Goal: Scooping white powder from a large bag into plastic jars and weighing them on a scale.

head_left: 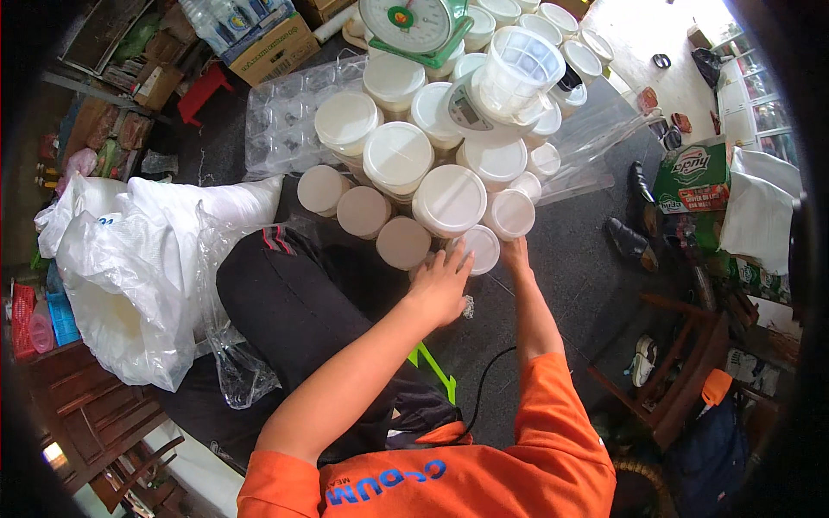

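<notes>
My left hand [440, 289] reaches to the nearest white-lidded plastic jar [477, 250], its fingers apart and the tips touching the left side of the lid. On the right, my right hand [515, 250] is at the near side of another lidded jar [509, 214]. That jar hides most of its fingers, so its grip does not show. Around them stand many such jars in a close cluster, some stacked, including a large one [449, 200] and one at the front left [404, 243].
A digital scale [467, 116] bearing clear tubs [521, 65] and a green dial scale [410, 22] stand among the jars. Clear plastic trays [294, 108] lie at the back left. A big white sack [138, 276] sits left of my knee, with shoes [632, 242] and boxes [691, 177] at right.
</notes>
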A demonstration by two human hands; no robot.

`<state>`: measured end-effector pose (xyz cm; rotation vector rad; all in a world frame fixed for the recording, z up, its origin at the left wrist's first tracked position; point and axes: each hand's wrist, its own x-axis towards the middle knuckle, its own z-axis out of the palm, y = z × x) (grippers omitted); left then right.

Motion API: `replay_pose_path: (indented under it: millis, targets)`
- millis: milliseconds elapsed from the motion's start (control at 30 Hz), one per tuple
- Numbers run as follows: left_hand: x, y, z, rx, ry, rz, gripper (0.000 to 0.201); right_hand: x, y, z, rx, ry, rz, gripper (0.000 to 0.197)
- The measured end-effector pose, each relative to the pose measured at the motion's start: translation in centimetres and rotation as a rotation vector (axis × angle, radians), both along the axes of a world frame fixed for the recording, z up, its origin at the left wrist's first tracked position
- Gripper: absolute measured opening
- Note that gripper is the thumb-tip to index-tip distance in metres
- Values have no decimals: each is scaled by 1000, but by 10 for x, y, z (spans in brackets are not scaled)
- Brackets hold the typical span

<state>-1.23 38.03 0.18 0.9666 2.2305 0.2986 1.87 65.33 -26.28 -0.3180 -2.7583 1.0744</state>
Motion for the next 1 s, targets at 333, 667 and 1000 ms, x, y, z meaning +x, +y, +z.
replay_pose_path:
  millis: [333, 667, 1000]
  targets:
    - [-1, 2, 0, -53, 1, 4, 90, 7, -10, -2, -50, 80, 28, 59]
    - [-2, 11, 4, -8, -29, -25, 84, 12, 14, -8, 182, 4, 5, 69]
    - [-2, -1, 31, 194, 52, -2, 65, 65, -38, 203, 8, -275, -370, 54]
